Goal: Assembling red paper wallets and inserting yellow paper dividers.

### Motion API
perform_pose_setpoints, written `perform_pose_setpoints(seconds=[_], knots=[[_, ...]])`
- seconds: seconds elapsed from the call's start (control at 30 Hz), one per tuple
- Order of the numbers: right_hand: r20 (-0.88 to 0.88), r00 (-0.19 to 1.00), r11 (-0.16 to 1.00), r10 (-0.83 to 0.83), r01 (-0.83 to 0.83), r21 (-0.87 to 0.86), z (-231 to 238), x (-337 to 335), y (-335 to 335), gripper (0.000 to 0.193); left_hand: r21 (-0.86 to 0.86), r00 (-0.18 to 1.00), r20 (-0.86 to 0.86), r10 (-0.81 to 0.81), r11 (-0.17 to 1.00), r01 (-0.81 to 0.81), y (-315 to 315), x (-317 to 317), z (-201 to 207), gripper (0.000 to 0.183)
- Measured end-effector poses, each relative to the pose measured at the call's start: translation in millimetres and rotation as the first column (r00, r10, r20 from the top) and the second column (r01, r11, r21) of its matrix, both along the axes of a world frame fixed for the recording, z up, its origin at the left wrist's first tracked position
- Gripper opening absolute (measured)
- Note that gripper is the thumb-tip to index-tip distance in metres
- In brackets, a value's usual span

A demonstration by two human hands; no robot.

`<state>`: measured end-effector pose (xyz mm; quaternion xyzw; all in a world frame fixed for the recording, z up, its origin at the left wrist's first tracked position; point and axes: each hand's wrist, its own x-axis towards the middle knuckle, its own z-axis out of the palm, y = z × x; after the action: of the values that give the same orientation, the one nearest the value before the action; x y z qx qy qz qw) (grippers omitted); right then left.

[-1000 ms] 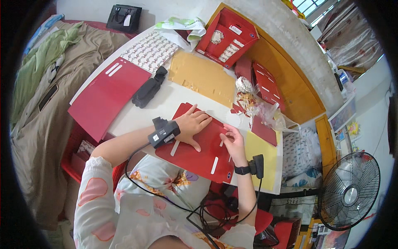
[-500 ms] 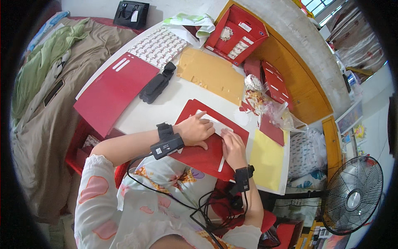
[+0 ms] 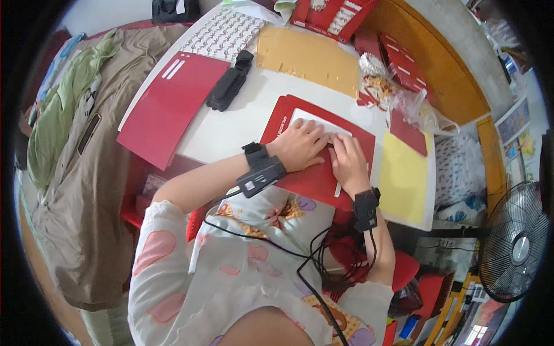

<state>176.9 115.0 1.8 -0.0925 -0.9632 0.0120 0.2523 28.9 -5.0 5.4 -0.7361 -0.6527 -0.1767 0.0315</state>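
Observation:
A red card sheet [image 3: 311,183] lies at the table's near edge, with a white rectangular piece [image 3: 299,114] on its upper part. My left hand [image 3: 301,145] rests flat on both, fingers stretched over the white piece and nothing gripped. Beside it, my right hand [image 3: 350,162] lies with fingers extended, their tips touching the right part of the white piece, close to the left fingertips. A narrow white slit or strip [image 3: 337,189] shows on the card beside the right wrist. The fingers partly hide the white piece.
On the white table [image 3: 262,95] are a dark red sheet [image 3: 179,104], a black strapped device [image 3: 228,86], a tan sheet [image 3: 309,57] and a yellow sheet [image 3: 404,179]. Scraps and a plastic bag [image 3: 424,112] lie at right. A fan [image 3: 519,248] stands beyond. Cables [image 3: 314,254] hang from my wrists.
The whole view has shifted, so the table appears higher and further right. My left fingers have moved right along the white piece, closer to my right hand. Both hands stay on the card.

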Motion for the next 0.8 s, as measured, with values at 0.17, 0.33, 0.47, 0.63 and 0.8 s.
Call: perform_pose_setpoints(seconds=[0.17,0.33,0.47,0.63,0.8], knots=[[-0.057,0.998,0.999,0.010,-0.008,0.034,-13.7,-6.3,-2.0,0.027,0.147,0.995,-0.086,-0.047,0.987,0.060,3.7,-6.9,-30.1,0.059],[-0.093,0.996,1.000,-0.010,0.009,-0.010,-14.2,-1.6,-3.5,0.032,0.204,0.991,-0.074,0.113,0.974,-0.096,-0.8,2.9,-32.6,0.062],[-0.046,0.998,0.999,-0.033,0.032,-0.020,-6.9,-7.3,-6.5,0.031,0.197,0.990,-0.088,0.113,0.976,-0.094,-2.6,1.4,-21.9,0.066],[-0.010,0.994,0.994,-0.111,0.111,-0.024,-6.0,-15.5,-4.5,0.022,0.163,0.994,-0.076,0.083,0.984,-0.070,-1.6,-4.0,-14.0,0.073],[-0.074,0.995,0.997,-0.073,0.073,-0.002,-1.4,-18.2,-10.5,0.020,0.171,0.998,0.007,0.066,0.983,-0.066,-7.3,-6.4,-5.7,0.076]])
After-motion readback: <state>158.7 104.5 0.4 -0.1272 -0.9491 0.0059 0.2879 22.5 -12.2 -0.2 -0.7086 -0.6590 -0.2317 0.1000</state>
